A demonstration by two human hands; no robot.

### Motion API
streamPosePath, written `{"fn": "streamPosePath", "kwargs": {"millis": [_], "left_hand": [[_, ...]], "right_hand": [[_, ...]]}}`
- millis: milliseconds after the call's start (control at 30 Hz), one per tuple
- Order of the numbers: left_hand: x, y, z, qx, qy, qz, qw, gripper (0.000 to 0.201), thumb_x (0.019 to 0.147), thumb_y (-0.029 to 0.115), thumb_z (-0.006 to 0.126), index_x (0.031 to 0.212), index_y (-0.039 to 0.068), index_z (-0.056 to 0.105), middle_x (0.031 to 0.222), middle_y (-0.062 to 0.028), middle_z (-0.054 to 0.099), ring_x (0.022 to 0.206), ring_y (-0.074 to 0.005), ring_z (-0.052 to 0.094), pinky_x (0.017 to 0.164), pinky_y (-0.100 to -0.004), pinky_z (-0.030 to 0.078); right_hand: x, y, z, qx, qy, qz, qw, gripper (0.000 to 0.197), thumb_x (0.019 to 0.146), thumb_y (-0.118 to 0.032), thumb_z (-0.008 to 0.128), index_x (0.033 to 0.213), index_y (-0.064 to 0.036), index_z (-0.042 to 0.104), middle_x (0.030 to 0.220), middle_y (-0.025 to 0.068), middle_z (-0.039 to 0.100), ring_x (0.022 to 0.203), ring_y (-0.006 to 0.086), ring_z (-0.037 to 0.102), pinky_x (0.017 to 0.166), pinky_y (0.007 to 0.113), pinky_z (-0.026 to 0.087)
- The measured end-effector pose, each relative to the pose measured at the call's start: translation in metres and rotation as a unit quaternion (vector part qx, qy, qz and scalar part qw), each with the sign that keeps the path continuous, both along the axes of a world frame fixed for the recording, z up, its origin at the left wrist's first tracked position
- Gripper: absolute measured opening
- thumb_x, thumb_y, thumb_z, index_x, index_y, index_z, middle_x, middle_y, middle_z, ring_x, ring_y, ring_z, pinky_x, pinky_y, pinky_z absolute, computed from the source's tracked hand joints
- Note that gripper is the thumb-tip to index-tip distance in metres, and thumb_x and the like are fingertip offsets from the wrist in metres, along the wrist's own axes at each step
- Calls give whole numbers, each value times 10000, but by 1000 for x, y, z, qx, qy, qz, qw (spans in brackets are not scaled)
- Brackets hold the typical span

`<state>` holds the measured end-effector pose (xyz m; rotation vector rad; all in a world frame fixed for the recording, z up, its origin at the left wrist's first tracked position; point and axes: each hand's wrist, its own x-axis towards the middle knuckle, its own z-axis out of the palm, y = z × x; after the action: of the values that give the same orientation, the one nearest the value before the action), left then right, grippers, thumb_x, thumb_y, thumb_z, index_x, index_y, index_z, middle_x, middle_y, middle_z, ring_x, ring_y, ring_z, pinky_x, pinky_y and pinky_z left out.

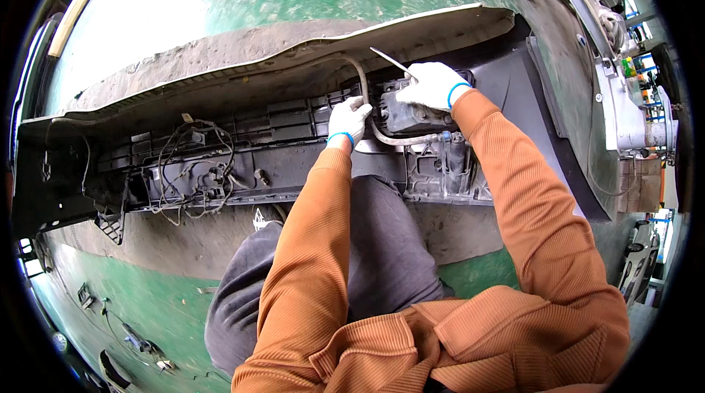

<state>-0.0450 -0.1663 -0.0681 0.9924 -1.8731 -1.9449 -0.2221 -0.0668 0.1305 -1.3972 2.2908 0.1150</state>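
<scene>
The left hand (348, 120) grips the pale hose (363, 83) near the bumper's (220, 62) far edge; the right hand (432, 84), apparently pinching a thin tool (391, 61), should lever gently.

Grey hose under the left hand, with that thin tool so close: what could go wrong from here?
The right hand holds a thin metal tool beside the grey hose; a slip might nick it. The left hand presses on the hose, which could kink or pull loose at its end. Loose wiring hangs along the bumper's inner side and may snag.
</scene>
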Motion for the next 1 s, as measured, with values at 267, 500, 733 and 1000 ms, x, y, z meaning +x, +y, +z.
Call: {"fn": "streamPosePath", "kwargs": {"millis": [267, 500, 733, 1000], "left_hand": [[-13, 7, -6, 29, -20, 94, 995, 290, 920, 119, 797, 1172, -23, 767, 1147, -151, 792, 1067, -248, 739, 993, -358, 552], [-26, 8, -4, -152, -97, 83, 980, 279, 873, 152, 812, 1109, 4, 791, 1091, -177, 779, 1049, -302, 746, 963, -383, 563], [-19, 14, 1, -132, -48, 111, 984, 346, 879, 261, 823, 1107, 4, 781, 1106, -187, 772, 1064, -324, 738, 974, -399, 556], [19, 54, 13, 290, -13, 111, 951, 253, 1052, 295, 632, 952, 63, 637, 832, -53, 643, 771, -207, 633, 649, -336, 532]], "right_hand": [[15, 6, -4, -5, 23, -49, 999, 524, 861, -482, 745, 1151, -49, 691, 1143, 231, 749, 1097, 417, 716, 956, 487, 563], [19, 6, -7, 5, 55, -53, 997, 523, 871, -461, 719, 1180, -41, 678, 1135, 239, 752, 1087, 427, 721, 943, 492, 569], [18, 8, -9, -11, 58, -55, 997, 519, 868, -474, 719, 1161, -49, 663, 1095, 246, 745, 1057, 441, 712, 926, 496, 559], [16, 9, -9, -16, 59, -58, 996, 512, 870, -481, 717, 1136, -47, 661, 1094, 250, 743, 1061, 445, 709, 931, 498, 558]]}}
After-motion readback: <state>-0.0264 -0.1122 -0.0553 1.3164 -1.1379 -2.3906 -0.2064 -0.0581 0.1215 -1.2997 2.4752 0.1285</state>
